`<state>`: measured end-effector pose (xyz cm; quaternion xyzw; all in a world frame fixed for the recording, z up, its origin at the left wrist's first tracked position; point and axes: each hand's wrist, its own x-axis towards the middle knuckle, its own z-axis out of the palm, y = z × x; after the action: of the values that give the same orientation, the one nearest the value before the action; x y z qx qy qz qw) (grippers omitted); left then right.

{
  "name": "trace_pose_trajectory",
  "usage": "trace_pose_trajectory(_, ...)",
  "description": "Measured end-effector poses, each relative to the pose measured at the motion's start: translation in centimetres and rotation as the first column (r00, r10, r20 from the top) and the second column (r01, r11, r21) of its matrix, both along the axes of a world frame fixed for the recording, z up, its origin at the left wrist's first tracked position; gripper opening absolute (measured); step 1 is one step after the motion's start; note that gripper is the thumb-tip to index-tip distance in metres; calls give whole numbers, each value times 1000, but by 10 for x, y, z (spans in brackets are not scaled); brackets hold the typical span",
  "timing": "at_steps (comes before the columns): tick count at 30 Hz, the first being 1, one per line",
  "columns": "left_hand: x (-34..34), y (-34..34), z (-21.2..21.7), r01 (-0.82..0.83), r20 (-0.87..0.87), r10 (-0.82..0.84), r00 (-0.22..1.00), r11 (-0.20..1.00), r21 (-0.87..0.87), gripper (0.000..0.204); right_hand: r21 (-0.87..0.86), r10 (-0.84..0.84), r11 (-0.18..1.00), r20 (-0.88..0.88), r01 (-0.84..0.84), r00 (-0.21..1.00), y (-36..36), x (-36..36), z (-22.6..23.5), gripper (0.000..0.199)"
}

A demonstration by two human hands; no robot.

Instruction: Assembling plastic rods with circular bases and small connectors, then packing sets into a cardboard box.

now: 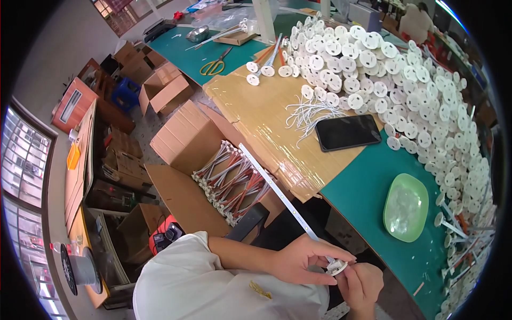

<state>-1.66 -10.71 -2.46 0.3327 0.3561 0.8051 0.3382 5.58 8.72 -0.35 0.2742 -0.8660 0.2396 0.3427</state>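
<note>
My left hand [298,261] is closed around the lower end of a long white LED strip [280,193], which slants up and left over an open carton. At that end is a white round cap [336,267], pinched between both hands. My right hand [362,284] meets it from the right, its fingers bent against the cap's edge. Part of the join between strip and cap is hidden by my fingers. Beside my hands, the green table [357,200] carries a light green dish [425,208] with something clear in it.
A large heap of white round caps [368,58] covers the table's far and right side. A phone [349,133] and thin white ties [306,114] lie on a cardboard sheet [277,133]. Left of it, a carton [184,136] holds bundled strips [232,184]. Scissors [213,67] lie farther back.
</note>
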Motion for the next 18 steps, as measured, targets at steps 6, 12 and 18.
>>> trace_pose_trajectory(6, -31, -23, 16, 243, 344, -218, 913, 969, -30, 50, 164, 295, 938, 92, -306, 951, 2, -24, 44, 20)
trace_pose_trajectory(12, -101, -92, 79, -335, -207, 282, 937, 895, -294, 32, 193, -267, 944, -23, 267, 963, 58, -5, 32, 34)
trace_pose_trajectory(18, -301, -132, 89, -896, -930, -194, 313, 263, -357, 24, -70, -782, 621, 11, 781, 623, 130, 18, -41, 14)
